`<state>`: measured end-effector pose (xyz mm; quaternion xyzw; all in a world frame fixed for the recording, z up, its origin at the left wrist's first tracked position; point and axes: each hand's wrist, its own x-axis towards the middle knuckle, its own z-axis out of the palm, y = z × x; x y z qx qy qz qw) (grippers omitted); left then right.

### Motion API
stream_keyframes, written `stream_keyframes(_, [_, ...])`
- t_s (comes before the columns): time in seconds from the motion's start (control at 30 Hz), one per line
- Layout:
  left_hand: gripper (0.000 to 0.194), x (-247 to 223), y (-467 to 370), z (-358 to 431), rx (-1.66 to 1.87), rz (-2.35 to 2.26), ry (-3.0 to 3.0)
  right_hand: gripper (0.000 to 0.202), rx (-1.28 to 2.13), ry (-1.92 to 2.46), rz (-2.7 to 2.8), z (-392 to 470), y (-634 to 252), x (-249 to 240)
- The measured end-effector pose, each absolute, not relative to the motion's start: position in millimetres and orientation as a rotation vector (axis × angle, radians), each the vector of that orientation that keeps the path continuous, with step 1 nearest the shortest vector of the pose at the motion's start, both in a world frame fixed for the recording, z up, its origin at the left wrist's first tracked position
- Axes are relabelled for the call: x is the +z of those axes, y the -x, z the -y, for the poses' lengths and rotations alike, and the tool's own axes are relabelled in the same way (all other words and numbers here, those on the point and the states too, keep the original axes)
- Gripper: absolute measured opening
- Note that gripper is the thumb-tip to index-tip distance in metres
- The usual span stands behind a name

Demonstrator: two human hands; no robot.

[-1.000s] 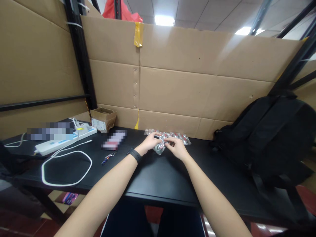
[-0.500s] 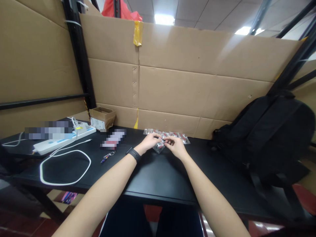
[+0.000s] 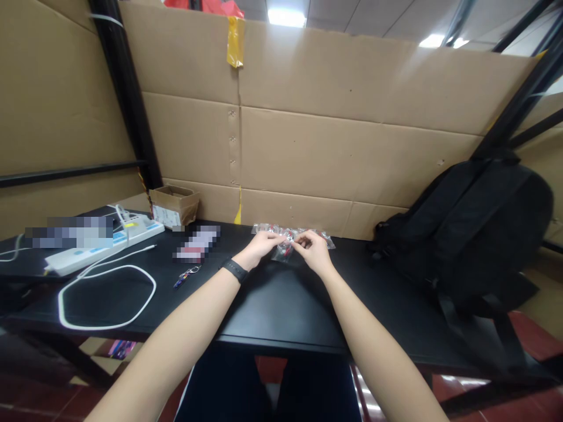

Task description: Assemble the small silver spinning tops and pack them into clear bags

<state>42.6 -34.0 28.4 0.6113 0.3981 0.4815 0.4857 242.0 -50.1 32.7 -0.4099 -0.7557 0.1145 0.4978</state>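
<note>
Several small clear plastic packets [image 3: 325, 238] with red and silvery contents lie in a row at the back of the black table, near the cardboard wall. One clear packet [image 3: 284, 252] sits in front of that row, between my hands. My left hand [image 3: 263, 245], below a black wristband, pinches the upper left edge of this packet. The fingertips of my right hand [image 3: 310, 246] are closed on its upper right side. The fingertips hide part of the packet and its contents.
On the left of the table [image 3: 281, 316] are a white power strip [image 3: 94, 253], a looped white cable [image 3: 153, 287], a keychain [image 3: 187, 275], a blurred-out flat item [image 3: 197, 243] and a small open cardboard box [image 3: 176, 205]. A black backpack [image 3: 479, 234] stands at the right.
The view has shifted slightly. The packet between my hands has turned and now lies a little flatter, and my fingertips remain on its upper edge.
</note>
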Motion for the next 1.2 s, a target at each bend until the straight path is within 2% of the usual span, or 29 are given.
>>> stream_keyframes(0.3, [0.032,32,-49,41,1.175,-0.936,-1.3,0.023,0.394,1.064,1.847,50,-240,31])
stream_keyframes(0.67, [0.022,37,-51,46,1.15,-0.93,-1.299,0.015,0.334,1.075,1.884,52,-240,33])
stream_keyframes(1.07, [0.029,32,-52,39,1.148,-0.928,-1.284,0.012,0.34,1.094,1.791,51,-240,36])
stream_keyframes(1.13, [0.031,31,-52,38,1.146,-0.916,-1.275,0.011,0.398,1.078,1.72,48,-243,35])
stream_keyframes(1.2, [0.034,29,-52,38,1.146,-0.904,-1.277,0.02,0.552,1.017,1.662,46,-245,34])
